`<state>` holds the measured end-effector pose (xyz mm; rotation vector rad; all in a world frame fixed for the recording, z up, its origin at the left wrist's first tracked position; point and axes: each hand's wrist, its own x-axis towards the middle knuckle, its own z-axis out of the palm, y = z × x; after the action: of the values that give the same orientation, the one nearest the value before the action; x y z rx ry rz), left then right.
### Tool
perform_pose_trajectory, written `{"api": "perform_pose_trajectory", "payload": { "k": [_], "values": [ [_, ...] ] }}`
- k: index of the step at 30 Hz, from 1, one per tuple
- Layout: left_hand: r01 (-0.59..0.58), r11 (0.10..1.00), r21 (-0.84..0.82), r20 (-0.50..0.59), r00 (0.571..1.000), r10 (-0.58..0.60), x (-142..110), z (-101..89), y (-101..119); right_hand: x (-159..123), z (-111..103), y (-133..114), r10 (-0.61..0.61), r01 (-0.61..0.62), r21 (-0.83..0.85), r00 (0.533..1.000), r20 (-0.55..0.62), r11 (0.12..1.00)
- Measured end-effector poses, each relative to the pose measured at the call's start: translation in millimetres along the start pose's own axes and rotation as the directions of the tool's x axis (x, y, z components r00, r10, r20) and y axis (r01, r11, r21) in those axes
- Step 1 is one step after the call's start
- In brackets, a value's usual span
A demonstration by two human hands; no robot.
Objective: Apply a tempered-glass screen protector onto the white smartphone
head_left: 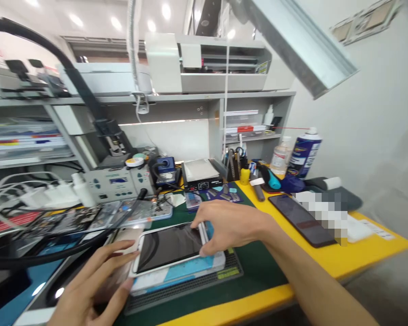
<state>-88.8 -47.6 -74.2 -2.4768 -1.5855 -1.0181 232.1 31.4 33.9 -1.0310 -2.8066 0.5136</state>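
Note:
A white phone (172, 248) with a dark screen lies slightly tilted on a blue-and-white box (190, 268). The box rests on a dark ridged pad (187, 288) over the green mat (258, 258). My right hand (229, 226) grips the phone's right end, thumb at the lower corner and fingers bent over the top; a pale edge shows between them. At the left end, my left hand (100, 276) has its fingers stretched apart, with fingertips and thumb touching or very near the phone's edge. The palm side of that hand is hidden.
A black phone (302, 219) lies on the yellow table edge (357, 246), beside a blurred white item. Spray can (304, 154) and clear bottle (280, 156) stand behind. A grey soldering station (119, 183) sits back left. A black cable (88, 244) crosses the left; a lamp (302, 45) hangs overhead.

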Motion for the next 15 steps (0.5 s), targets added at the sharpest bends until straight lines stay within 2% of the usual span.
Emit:
{"api": "perform_pose_trajectory", "payload": {
  "k": [4, 15],
  "values": [
    [-0.02, 1.0, 0.02, 0.045, 0.999, 0.019, 2.9, -9.0, 12.3, -1.6, -1.9, -2.1, 0.061, -0.061, 0.047, 0.998, 0.008, 0.997],
    [0.021, 0.998, -0.065, 0.073, 0.997, -0.017, 2.4, -8.9, 15.6, -1.7, -0.9, -1.9, 0.067, -0.067, 0.039, 0.998, 0.008, 0.997]
  ]
}}
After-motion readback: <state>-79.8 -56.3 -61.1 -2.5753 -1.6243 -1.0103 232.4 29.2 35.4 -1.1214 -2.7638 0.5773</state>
